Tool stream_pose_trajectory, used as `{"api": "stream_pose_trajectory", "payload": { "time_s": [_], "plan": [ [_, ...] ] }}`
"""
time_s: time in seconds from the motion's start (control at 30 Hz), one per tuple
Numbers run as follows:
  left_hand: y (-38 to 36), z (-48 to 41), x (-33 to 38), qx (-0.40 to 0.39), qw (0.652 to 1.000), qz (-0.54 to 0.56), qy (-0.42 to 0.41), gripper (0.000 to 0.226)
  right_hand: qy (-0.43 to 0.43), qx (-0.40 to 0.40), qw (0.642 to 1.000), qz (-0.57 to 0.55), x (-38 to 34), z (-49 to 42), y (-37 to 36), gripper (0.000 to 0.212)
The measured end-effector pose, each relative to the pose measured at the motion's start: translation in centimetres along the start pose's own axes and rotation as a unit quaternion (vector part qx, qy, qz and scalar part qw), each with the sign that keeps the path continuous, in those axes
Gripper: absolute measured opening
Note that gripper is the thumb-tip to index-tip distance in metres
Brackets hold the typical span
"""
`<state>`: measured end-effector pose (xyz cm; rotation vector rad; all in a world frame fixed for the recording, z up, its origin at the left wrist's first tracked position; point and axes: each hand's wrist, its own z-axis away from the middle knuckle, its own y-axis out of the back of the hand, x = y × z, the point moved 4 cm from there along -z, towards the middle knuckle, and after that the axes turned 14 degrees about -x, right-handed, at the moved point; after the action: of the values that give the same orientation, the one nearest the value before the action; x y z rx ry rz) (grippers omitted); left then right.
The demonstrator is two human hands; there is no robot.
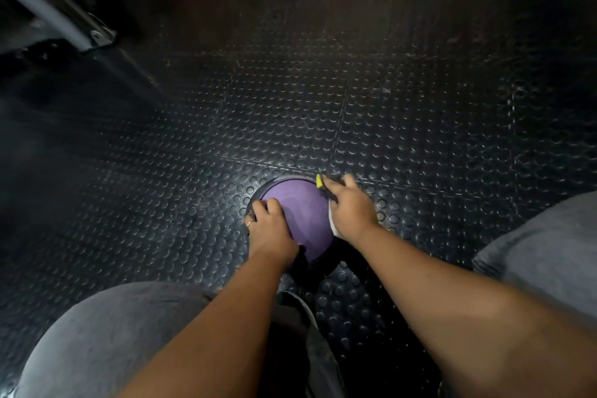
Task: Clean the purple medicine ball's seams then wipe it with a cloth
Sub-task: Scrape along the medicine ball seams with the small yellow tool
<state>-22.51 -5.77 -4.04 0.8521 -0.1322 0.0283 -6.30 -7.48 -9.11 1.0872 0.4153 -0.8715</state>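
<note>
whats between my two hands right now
Only the bare purple top of the ball lies between the left hand, gripping its left edge, and the right hand, holding a yellow-tipped tool at its far right edge. The head view shows it.

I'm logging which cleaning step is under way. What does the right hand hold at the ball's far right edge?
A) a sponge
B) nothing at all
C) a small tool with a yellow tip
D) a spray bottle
C: the right hand grips a dark tool whose yellow tip sits at the far right edge of the purple medicine ball.
</note>
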Motion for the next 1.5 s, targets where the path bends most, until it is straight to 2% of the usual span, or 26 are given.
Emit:
{"api": "stream_pose_trajectory", "payload": {
  "time_s": [0.1,0.27,0.33,0.47,0.63,0.73,0.87,0.93,1.1,1.23,1.33,1.4,1.5],
  "plan": [
    [-0.1,0.0,-0.1,0.004,1.000,0.004,-0.008,0.098,-0.008,-0.043,0.998,0.043,0.4,0.0,-1.6,0.055],
    [-0.3,0.4,-0.2,0.000,1.000,0.004,-0.004,0.097,-0.005,-0.052,0.996,0.079,1.4,1.0,-2.2,0.054],
    [-0.1,0.3,-0.1,0.002,1.000,0.013,-0.002,0.097,-0.024,-0.079,0.993,0.090,2.7,1.9,-2.9,0.050],
    [0.1,-0.1,-0.1,0.005,1.000,0.019,-0.002,0.095,-0.083,-0.144,0.985,0.038,5.8,3.6,-4.5,0.042],
    [-0.2,0.1,0.2,0.013,1.000,0.006,0.007,0.096,-0.093,-0.067,0.992,-0.060,3.3,2.4,-3.3,0.034],
    [-0.3,0.1,0.2,0.015,1.000,0.005,0.010,0.097,-0.048,-0.041,0.995,-0.081,0.5,1.2,-2.1,0.038],
    [-0.6,-0.1,-0.4,0.016,1.000,-0.003,0.002,0.093,0.061,-0.066,0.996,0.024,-3.5,0.6,-2.0,0.044],
    [-0.7,-0.2,-0.5,0.019,1.000,-0.006,-0.003,0.090,0.087,-0.069,0.991,0.072,-3.9,0.6,-2.4,0.046],
    [-1.1,0.2,-0.1,0.025,1.000,-0.017,0.000,0.095,0.016,-0.056,0.988,0.143,-0.8,0.7,-2.7,0.051],
    [-1.7,0.5,0.6,0.032,0.999,-0.027,-0.003,0.096,-0.005,-0.047,0.982,0.184,0.1,1.6,-2.9,0.058],
    [-1.6,0.5,0.8,0.035,0.999,-0.028,-0.004,0.098,-0.093,-0.113,0.980,0.136,4.0,2.0,-3.2,0.041],
    [-1.6,0.4,0.9,0.033,0.999,-0.019,0.001,0.097,-0.174,-0.171,0.963,0.112,7.0,3.3,-4.0,0.036],
    [-1.2,0.2,0.5,0.030,0.999,0.004,0.021,0.095,-0.225,-0.111,0.968,0.021,8.0,4.5,-4.2,0.031]
  ]
}}
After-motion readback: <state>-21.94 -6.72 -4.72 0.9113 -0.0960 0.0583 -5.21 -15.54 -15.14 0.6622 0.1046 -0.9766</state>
